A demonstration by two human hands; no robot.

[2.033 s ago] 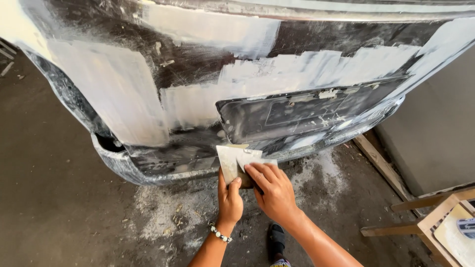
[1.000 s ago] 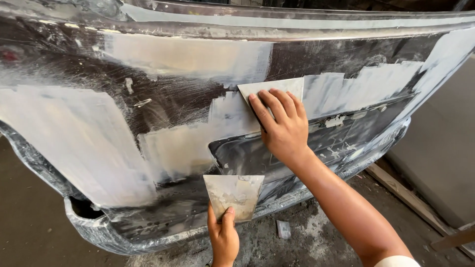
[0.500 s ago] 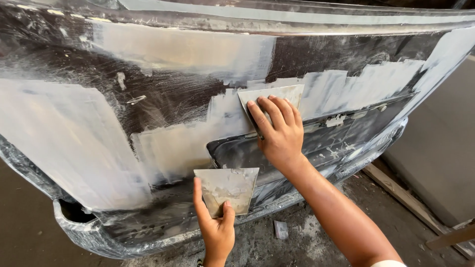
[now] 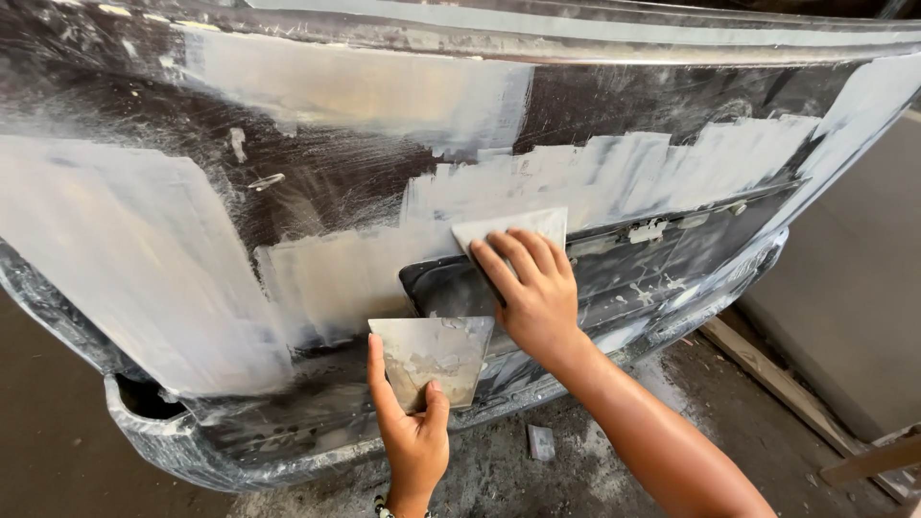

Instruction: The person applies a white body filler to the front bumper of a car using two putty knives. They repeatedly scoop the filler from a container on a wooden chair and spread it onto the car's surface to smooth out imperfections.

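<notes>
At the rear of a dark vehicle, head view: the car body panel (image 4: 317,192), black and scuffed, carries broad patches of pale grey-white filler (image 4: 125,269) across its left side, its upper middle and a stepped band running to the right. A recessed plate area (image 4: 614,264) sits right of centre, flecked with filler.

Right hand (image 4: 537,293): fingers spread flat, pressing a pale spreader blade (image 4: 513,227) against the panel at the upper edge of the recess; the blade's top edge shows above the fingertips.

Left hand (image 4: 413,432): thumb and fingers pinching the lower edge of a metal mixing plate (image 4: 432,355), held upright just below the right hand and close before the bumper (image 4: 221,451); the plate's face is smeared with filler.

Floor (image 4: 58,441): dark concrete, dusted white beneath the bumper. A small grey block (image 4: 541,442) lies there, between the two forearms. Wooden battens (image 4: 787,388) lie at the lower right.
</notes>
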